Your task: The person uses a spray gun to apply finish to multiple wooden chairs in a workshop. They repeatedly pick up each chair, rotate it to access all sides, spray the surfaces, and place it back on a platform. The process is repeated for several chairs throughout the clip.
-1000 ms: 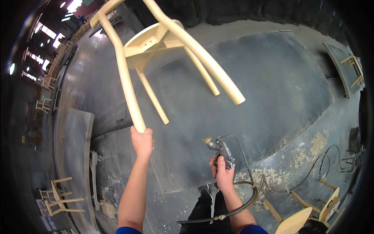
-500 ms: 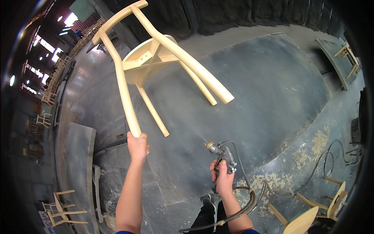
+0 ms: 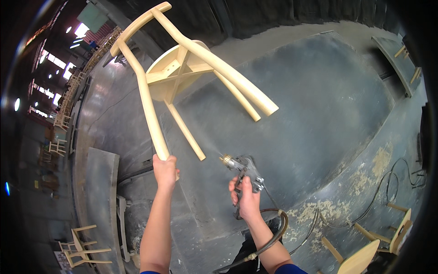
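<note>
A pale wooden chair (image 3: 178, 77) is held up and tilted in front of me, with the underside of its round seat and its crossed braces showing. My left hand (image 3: 165, 171) is closed round the lower end of one of its legs. In my right hand (image 3: 249, 197) is a metal spray gun (image 3: 244, 171) with a brass-coloured nozzle. The gun points up and left toward the chair, apart from it, and a faint mist leaves the nozzle. A dark hose (image 3: 285, 223) runs from the gun around my right forearm.
Beneath the chair lies a large grey board (image 3: 310, 105). More chairs stand at the lower right (image 3: 360, 258) and lower left (image 3: 82, 246). A grey panel (image 3: 98, 196) is at the left. Hose coils (image 3: 356, 221) cross the paint-flecked floor at right.
My right hand has brought the spray gun left and slightly up, closer to the near chair leg. The chair has shifted only slightly in view, still in my left hand.
</note>
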The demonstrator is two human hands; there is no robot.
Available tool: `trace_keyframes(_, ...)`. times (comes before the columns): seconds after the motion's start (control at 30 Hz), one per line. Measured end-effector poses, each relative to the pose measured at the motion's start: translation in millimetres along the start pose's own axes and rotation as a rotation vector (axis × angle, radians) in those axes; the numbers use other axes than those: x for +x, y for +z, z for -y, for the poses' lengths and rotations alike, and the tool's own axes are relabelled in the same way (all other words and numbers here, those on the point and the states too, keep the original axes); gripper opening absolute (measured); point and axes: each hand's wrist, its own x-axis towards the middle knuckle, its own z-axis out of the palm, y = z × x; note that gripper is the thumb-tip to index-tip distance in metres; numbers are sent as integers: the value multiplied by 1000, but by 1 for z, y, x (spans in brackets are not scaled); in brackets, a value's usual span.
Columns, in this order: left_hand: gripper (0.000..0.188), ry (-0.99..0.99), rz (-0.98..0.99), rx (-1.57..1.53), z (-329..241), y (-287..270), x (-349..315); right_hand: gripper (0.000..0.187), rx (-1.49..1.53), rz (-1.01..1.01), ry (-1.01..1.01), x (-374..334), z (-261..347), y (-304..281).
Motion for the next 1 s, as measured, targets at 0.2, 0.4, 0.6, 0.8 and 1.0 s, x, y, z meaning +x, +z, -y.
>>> trace_keyframes(0.2,26,-19,16,-10,0,2,-10,41,-135,-38,29,25,-23,21)
trace_keyframes(0.4,25,14,1,-19,-2,2,-15,39,-181,-73,13,-5,4,17)
trace_keyframes(0.6,24,37,-32,-12,-8,3,-26,41,-198,31,-434,-53,45,9)
trace_keyframes(0.8,27,-19,-41,30,-9,0,-41,30,-345,91,-517,-76,76,15)
trace_keyframes(1.0,36,48,-117,122,-2,0,-65,26,-413,59,-686,-81,111,55)
